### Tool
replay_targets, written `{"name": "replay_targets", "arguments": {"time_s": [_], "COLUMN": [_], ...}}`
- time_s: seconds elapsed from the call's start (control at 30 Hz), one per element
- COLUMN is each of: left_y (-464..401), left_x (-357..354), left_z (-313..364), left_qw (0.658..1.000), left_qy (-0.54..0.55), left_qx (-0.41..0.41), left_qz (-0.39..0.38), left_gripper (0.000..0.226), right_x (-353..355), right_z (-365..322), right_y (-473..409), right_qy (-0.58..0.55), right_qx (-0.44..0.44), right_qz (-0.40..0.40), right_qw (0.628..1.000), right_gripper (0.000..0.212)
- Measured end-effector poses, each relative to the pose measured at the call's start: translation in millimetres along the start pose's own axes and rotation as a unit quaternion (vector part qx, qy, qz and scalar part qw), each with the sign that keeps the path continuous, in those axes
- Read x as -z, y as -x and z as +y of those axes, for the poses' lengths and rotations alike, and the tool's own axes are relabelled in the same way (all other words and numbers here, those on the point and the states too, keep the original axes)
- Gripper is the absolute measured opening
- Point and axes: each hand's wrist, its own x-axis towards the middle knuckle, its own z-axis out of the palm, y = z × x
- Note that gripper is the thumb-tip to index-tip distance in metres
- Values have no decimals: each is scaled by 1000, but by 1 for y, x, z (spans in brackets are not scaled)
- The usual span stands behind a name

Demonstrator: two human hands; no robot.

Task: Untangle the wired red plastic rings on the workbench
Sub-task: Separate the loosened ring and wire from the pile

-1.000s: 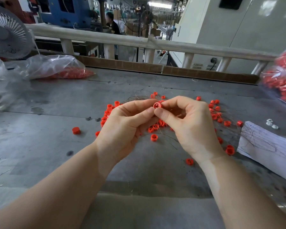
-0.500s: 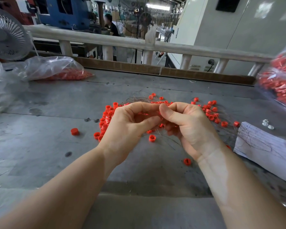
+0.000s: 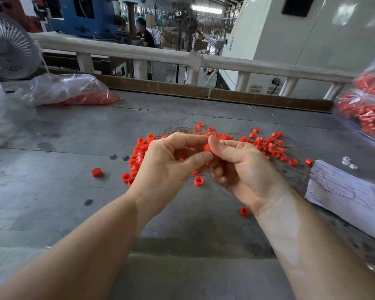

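Note:
A tangle of thin wires strung with several small red plastic rings (image 3: 266,146) lies spread on the grey workbench (image 3: 63,191), partly hidden behind my hands. My left hand (image 3: 167,167) and my right hand (image 3: 240,167) meet just above the pile. Both pinch one red ring (image 3: 207,147) between thumb and fingertips, with the other fingers curled. Loose single rings lie nearby: one (image 3: 96,172) to the left, one (image 3: 198,181) under my hands, one (image 3: 244,211) by my right wrist.
A clear bag of red parts (image 3: 74,94) lies at the back left, another bag of red parts (image 3: 366,109) at the right edge. White paper (image 3: 344,191) with stray wires and small white nuts (image 3: 347,163) sit at the right. A fan (image 3: 7,48) and rail stand behind.
Both hands have stayed together over the pile, fingers shifting around the ring. The ring, plainly visible between the fingertips a second ago, is now mostly covered.

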Motion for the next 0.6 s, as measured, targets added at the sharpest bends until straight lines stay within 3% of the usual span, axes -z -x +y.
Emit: {"name": "replay_targets", "arguments": {"time_s": [0.27, 0.6], "left_y": [-1, 0], "left_x": [2, 1], "left_z": [1, 0], "left_qw": [990, 991], "left_qy": [123, 115], "left_qx": [62, 63], "left_qz": [-19, -22], "left_gripper": [21, 20], "right_x": [1, 1], "right_z": [-4, -6], "right_y": [2, 5], "right_qy": [-34, -37], "right_qx": [13, 18], "right_qz": [-34, -42], "right_qw": [999, 998], "right_gripper": [23, 24]}}
